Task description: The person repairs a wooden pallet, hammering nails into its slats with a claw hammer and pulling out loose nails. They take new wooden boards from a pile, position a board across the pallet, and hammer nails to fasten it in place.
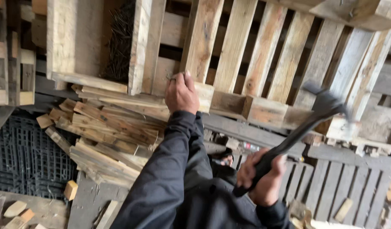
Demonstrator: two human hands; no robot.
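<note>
Fingers of the right hand (pixel 263 178) are wrapped tight round the black handle of a dark metal claw hammer (pixel 297 133), whose shaft runs up and to the right from the fist. The hammer's head is blurred; it sits in front of the lower right edge of the weathered wooden slatted pallet (pixel 263 55) that fills the upper half of the view, but whether it touches the wood cannot be told. The left hand (pixel 181 94), on a dark-sleeved arm, is closed over the lower edge of the same pallet, fingers curled round the top of a pale wooden block (pixel 204 95) at the end of a slat, knuckles toward the camera.

Just left of and below that hand lies a loose heap of split, pale wooden boards and offcuts (pixel 110 135), stacked untidily. Under the heap's left side is a black plastic grid pallet (pixel 25 157). Below the right hand lies a grey wooden pallet (pixel 340 191), flat, with small wood chips on it. Behind a board at upper left stands a dense dark mass of nails (pixel 119 42).
</note>
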